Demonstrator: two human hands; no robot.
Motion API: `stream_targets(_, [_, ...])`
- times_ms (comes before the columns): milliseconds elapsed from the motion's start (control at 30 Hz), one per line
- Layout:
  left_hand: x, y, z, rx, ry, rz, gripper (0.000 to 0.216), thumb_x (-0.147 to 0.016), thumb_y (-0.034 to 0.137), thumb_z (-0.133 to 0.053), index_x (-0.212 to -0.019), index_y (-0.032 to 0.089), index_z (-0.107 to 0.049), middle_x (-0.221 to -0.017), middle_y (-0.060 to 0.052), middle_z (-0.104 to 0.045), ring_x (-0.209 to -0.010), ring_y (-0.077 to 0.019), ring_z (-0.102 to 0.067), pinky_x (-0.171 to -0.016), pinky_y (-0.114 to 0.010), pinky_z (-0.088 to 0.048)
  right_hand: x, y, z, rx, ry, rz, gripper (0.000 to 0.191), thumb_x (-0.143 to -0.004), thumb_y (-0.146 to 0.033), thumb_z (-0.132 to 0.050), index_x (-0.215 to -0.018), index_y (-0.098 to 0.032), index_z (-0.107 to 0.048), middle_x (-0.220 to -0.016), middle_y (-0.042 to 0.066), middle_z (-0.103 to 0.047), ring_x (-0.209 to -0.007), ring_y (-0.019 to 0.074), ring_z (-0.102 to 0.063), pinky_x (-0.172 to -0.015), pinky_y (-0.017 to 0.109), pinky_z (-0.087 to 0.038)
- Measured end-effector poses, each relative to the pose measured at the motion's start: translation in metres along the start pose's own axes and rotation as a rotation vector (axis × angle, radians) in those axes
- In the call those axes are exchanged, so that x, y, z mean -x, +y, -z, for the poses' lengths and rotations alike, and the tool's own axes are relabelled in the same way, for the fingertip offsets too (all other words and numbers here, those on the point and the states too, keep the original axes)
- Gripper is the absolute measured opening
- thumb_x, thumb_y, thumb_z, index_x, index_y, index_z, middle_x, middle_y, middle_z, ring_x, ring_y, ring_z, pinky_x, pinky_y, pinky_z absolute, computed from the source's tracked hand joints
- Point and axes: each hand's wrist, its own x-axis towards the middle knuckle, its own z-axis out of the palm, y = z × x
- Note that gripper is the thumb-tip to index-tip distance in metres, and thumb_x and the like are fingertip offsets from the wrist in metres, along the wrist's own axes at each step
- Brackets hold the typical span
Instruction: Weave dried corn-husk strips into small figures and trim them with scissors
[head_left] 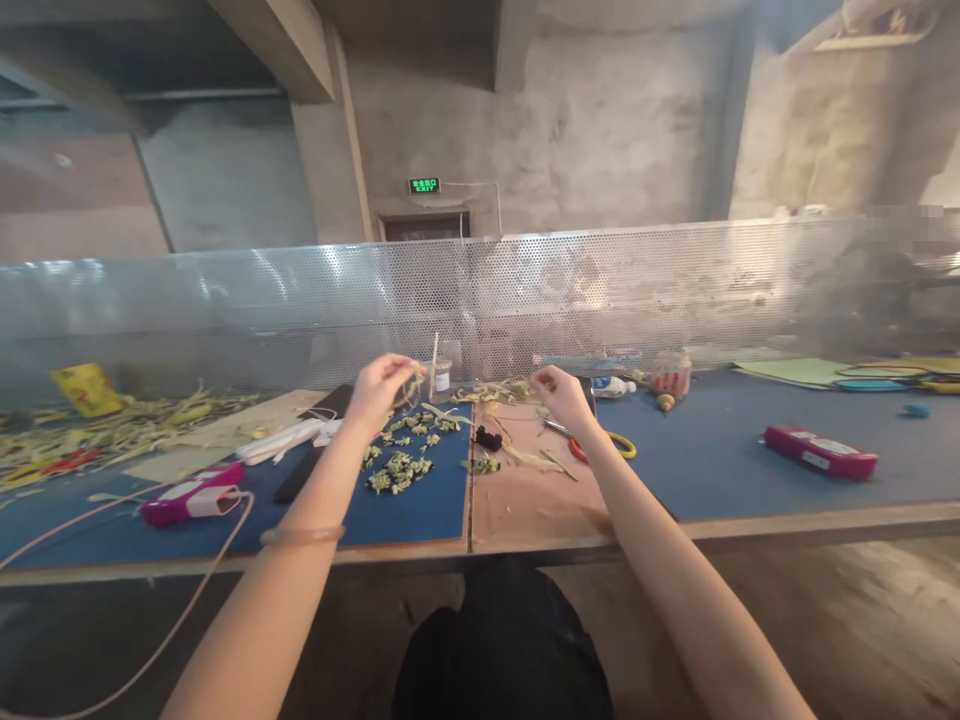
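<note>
Both hands are raised over the far middle of the table (750, 470). The left hand (379, 390) pinches a pale green strip (411, 385) with pressed fingertips, just left of a small jar (441, 378). The right hand (561, 395) is curled, fingertips pressed together, though what it pinches cannot be told. Folded green pieces (401, 465) lie below on the blue mat; scissors (592, 443) lie just right of the right wrist.

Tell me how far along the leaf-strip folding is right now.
Done: a cluster of small green folded pieces lies on the blue mat. In hand: the left hand pinches a pale strip while the right hand pinches its own bit above the table. Left: a heap of loose strips at far left, apparently unworked.
</note>
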Motion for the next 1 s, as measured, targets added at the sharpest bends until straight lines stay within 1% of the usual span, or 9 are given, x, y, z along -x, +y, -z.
stream_targets(133, [0.014,-0.008,-0.019,-0.266,-0.180,-0.069,0.008,-0.069,0.023,-0.063,-0.074,0.017,-0.063,-0.078,-0.006,-0.067,-0.077,-0.0162,-0.060,-0.071,-0.025,-0.042,0.004,-0.048,0.006,-0.035,-0.380,0.089,0.011,-0.075,-0.027,-0.053,-0.073,-0.019,-0.060,-0.066,-0.001,-0.061,-0.058,0.0102,-0.050,-0.058,0.023,-0.038])
stream_targets(233, [0.014,-0.025,-0.033,-0.368,-0.249,-0.145,0.012,-0.071,0.029,-0.059,-0.075,0.018,-0.061,-0.080,-0.006,-0.066,-0.077,-0.0175,-0.059,-0.073,-0.028,-0.041,0.002,-0.066,0.006,-0.068,-0.494,0.174,0.012,-0.075,-0.028,-0.055,-0.073,-0.018,-0.061,-0.068,-0.001,-0.061,-0.058,0.0093,-0.050,-0.057,0.022,-0.038])
stream_targets(300, [0.012,-0.042,-0.045,-0.391,-0.286,-0.198,0.014,-0.074,0.032,-0.056,-0.078,0.019,-0.060,-0.081,-0.005,-0.065,-0.080,-0.0181,-0.057,-0.075,-0.029,-0.040,-0.003,-0.064,-0.001,-0.070,-0.481,0.205,0.013,-0.075,-0.029,-0.055,-0.074,-0.018,-0.061,-0.074,0.000,-0.062,-0.063,0.0099,-0.052,-0.060,0.022,-0.038])
stream_targets(400, [0.008,-0.072,-0.064,-0.443,-0.246,-0.255,0.014,-0.075,0.032,-0.053,-0.076,0.020,-0.060,-0.078,-0.004,-0.063,-0.078,-0.0190,-0.055,-0.076,-0.031,-0.039,-0.008,-0.048,-0.020,0.012,-0.467,0.196,0.009,-0.076,-0.024,-0.055,-0.075,-0.018,-0.061,-0.071,0.000,-0.061,-0.063,0.0105,-0.052,-0.061,0.022,-0.039])
stream_targets(500, [0.007,-0.093,-0.075,-0.563,-0.162,-0.294,0.011,-0.075,0.029,-0.054,-0.072,0.021,-0.061,-0.077,-0.006,-0.063,-0.080,-0.0218,-0.052,-0.080,-0.035,-0.035,-0.002,-0.025,-0.038,0.237,-0.291,0.313,0.009,-0.077,-0.012,-0.051,-0.074,-0.016,-0.059,-0.078,0.005,-0.059,-0.078,0.0150,-0.051,-0.068,0.025,-0.040])
stream_targets(600, [0.011,-0.099,-0.076,-0.659,-0.002,-0.398,0.006,-0.072,0.026,-0.058,-0.072,0.024,-0.063,-0.084,-0.007,-0.063,-0.099,-0.0272,-0.044,-0.090,-0.040,-0.025,0.010,-0.011,-0.048,0.532,-0.172,0.405,0.014,-0.079,-0.009,-0.047,-0.077,-0.016,-0.058,-0.083,0.010,-0.057,-0.084,0.0204,-0.048,-0.074,0.031,-0.038])
stream_targets(700, [0.014,-0.098,-0.073,-0.619,-0.064,-0.423,0.008,-0.073,0.027,-0.057,-0.072,0.025,-0.064,-0.084,-0.007,-0.062,-0.093,-0.0252,-0.046,-0.088,-0.037,-0.027,0.018,-0.009,-0.052,0.640,-0.128,0.429,0.015,-0.079,-0.008,-0.046,-0.081,-0.017,-0.058,-0.087,0.011,-0.056,-0.086,0.0220,-0.046,-0.075,0.032,-0.037])
stream_targets(800, [0.013,-0.099,-0.071,-0.543,-0.172,-0.366,0.010,-0.074,0.028,-0.055,-0.073,0.022,-0.064,-0.079,-0.006,-0.061,-0.083,-0.0215,-0.050,-0.080,-0.033,-0.035,0.021,-0.011,-0.058,0.551,-0.135,0.414,0.014,-0.083,-0.013,-0.044,-0.082,-0.018,-0.057,-0.085,0.009,-0.056,-0.083,0.0201,-0.047,-0.074,0.030,-0.038])
stream_targets(1000, [0.011,-0.103,-0.068,-0.399,-0.256,-0.214,0.017,-0.075,0.033,-0.052,-0.077,0.019,-0.062,-0.077,-0.004,-0.063,-0.076,-0.0180,-0.056,-0.072,-0.029,-0.041,0.027,-0.012,-0.069,0.097,-0.101,0.234,0.013,-0.084,-0.019,-0.046,-0.082,-0.020,-0.059,-0.080,0.003,-0.059,-0.079,0.0157,-0.053,-0.068,0.024,-0.040])
